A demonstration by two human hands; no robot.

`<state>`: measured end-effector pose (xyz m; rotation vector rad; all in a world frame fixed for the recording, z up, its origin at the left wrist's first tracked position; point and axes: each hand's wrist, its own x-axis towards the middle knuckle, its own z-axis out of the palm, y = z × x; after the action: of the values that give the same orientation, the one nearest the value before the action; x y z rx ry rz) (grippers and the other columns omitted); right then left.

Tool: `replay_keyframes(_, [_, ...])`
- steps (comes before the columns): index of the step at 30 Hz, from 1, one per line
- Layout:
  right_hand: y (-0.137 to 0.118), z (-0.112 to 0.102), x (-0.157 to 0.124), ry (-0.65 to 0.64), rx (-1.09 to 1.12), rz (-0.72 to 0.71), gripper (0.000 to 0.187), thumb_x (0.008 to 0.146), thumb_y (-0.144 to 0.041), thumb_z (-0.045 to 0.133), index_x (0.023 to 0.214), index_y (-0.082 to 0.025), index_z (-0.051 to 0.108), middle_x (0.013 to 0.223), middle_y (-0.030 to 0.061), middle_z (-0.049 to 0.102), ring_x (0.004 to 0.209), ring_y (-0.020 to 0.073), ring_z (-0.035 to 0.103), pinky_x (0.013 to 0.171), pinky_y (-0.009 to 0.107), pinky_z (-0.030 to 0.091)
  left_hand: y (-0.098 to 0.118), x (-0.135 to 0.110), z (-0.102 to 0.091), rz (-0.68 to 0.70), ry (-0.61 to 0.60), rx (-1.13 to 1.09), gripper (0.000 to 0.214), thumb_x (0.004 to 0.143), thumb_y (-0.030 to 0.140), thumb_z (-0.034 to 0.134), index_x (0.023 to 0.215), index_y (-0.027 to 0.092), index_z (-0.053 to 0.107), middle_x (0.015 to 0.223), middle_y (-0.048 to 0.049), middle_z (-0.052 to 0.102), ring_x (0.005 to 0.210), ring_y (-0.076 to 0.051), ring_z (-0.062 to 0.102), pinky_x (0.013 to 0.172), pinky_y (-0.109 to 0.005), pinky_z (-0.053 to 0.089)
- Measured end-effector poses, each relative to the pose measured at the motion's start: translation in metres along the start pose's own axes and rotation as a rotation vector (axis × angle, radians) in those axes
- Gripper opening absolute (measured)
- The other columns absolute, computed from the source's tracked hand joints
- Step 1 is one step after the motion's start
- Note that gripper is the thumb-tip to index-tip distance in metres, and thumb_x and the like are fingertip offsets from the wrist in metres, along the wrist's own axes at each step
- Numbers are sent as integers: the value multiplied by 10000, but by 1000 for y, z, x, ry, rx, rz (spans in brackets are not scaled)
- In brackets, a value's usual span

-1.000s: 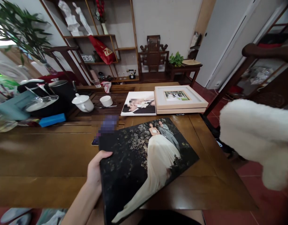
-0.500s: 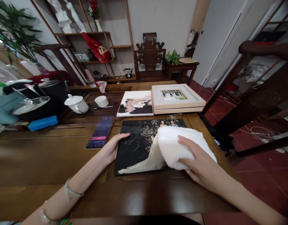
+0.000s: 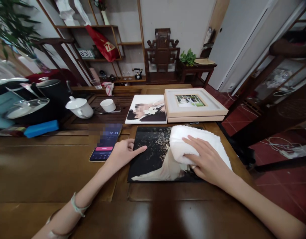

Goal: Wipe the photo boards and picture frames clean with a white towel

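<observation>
A dark photo panel (image 3: 148,164) with a pale trailing dress and light blossoms printed on it lies on the wooden table in front of me. My left hand (image 3: 123,152) holds its left edge, thumb on the face and the fingers curled at the side. In my right hand (image 3: 207,159) is a folded white towel (image 3: 178,142), pressed onto the panel's right part. Towel and hand hide the upper right of the picture. Left of my left hand lies a phone (image 3: 105,142), its screen lit.
Behind the panel lie a white-edged photo print (image 3: 145,111) and stacked light-wood picture frames (image 3: 196,113). A white lidded bowl (image 3: 79,108), a white cup (image 3: 108,105), a blue block (image 3: 41,128) and a black pot (image 3: 52,99) stand left. A dark chair (image 3: 274,99) is at right.
My right hand has slid the towel slightly up the panel, its fingers now flatter. My left thumb reaches further onto the panel. The view has shifted a little.
</observation>
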<state>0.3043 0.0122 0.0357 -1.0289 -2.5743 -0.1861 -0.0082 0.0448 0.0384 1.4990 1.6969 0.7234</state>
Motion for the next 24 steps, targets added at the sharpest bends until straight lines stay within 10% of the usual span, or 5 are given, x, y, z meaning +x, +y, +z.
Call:
replay_keyframes(11, [-28,1,-6,76,26,-31,335,686,15,495,882,-181,684,1393,208,504,1334,387,412,921,580,485,5,-28,1,156,104,285,329,785,514,647,820,189,680,589,-21,602,548,-216,563,553,-288,374])
replay_keyframes(24, [-25,2,-7,142,59,-88,326,631,23,463,834,-157,642,1322,253,551,1246,420,501,841,580,498,-17,-38,26,430,294,424,495,946,357,471,1392,165,373,1275,-160,404,1211,-304,484,1026,-485,432])
